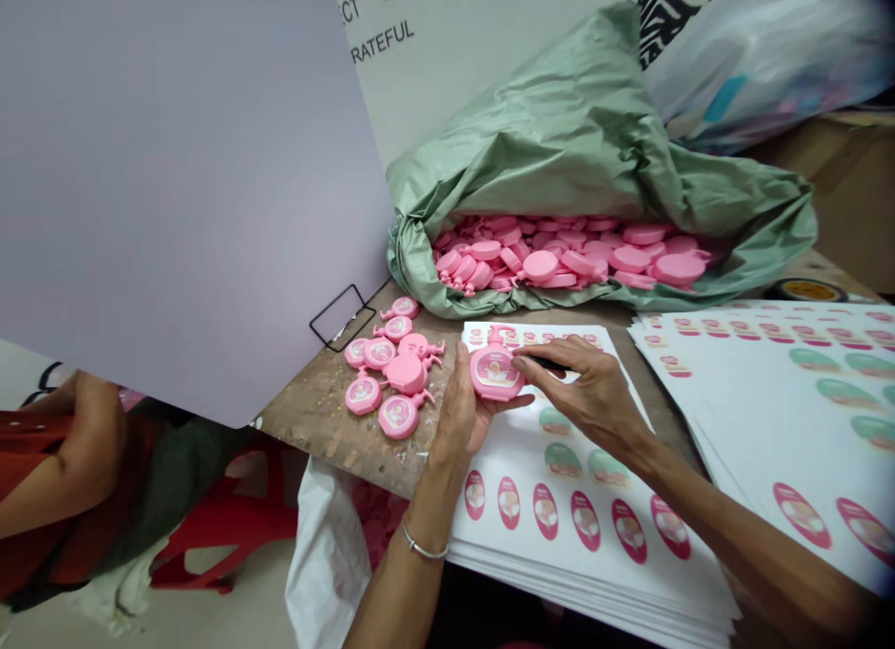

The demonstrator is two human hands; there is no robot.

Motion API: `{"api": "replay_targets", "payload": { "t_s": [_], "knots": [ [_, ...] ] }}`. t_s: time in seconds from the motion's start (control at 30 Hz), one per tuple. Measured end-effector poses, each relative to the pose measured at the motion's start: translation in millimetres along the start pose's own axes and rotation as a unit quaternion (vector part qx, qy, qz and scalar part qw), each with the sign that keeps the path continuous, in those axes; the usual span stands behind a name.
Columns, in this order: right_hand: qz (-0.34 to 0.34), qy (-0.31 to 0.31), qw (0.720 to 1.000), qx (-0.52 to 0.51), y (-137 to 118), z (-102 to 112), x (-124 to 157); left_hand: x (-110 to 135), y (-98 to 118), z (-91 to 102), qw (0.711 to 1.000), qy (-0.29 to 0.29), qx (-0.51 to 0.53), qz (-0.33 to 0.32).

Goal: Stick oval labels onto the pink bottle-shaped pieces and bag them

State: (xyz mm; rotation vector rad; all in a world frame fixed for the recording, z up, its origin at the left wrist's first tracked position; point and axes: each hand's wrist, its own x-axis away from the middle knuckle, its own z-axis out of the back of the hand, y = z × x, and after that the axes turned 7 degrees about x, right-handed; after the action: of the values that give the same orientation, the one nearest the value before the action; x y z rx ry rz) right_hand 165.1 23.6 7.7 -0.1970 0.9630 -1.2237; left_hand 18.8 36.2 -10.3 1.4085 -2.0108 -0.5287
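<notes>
Pink bottle-shaped piece (496,371) cupped in the half-open left hand (465,408), right hand (584,388) pinching a black tool (546,363) against it, "RATEFUL" on the white board (419,80) up top!

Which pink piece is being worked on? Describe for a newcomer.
On the wooden table, find the sticker sheets. Over them, the left hand cradles a pink bottle-shaped piece. Unlike the loose pieces nearby, it has the right hand's dark tool on it.

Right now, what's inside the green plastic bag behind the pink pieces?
The green plastic bag holds a heap of pink plastic bottle-shaped pieces at its open mouth. Anything deeper is covered by the bag's folds.
</notes>
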Motion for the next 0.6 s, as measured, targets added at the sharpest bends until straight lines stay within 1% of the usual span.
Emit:
{"api": "replay_targets", "payload": {
  "t_s": [0.2,0.33,0.4,0.5,0.57,0.6],
  "knots": [
    [0.009,0.013,1.000,0.008,-1.0,0.4,-1.7,1.2,3.4,-1.7,1.000,-0.010,0.010,0.005],
    [0.033,0.021,0.999,0.031,-1.3,-2.4,-2.1,4.8,3.7,-1.8,0.998,-0.049,-0.034,-0.036],
    [0.056,0.024,0.996,0.070,-0.8,-3.1,-0.9,6.3,2.3,-0.9,0.995,-0.058,-0.056,-0.056],
    [0.082,0.023,0.981,0.176,3.1,0.0,2.0,6.6,-0.1,1.1,0.993,-0.049,-0.067,-0.083],
    [0.066,0.042,0.968,0.237,7.5,4.0,3.0,5.9,-1.4,2.2,0.992,-0.033,-0.072,-0.096],
    [0.049,0.056,0.968,0.241,9.5,5.4,2.9,5.5,-1.9,2.3,0.992,-0.026,-0.076,-0.100]
  ]
}}
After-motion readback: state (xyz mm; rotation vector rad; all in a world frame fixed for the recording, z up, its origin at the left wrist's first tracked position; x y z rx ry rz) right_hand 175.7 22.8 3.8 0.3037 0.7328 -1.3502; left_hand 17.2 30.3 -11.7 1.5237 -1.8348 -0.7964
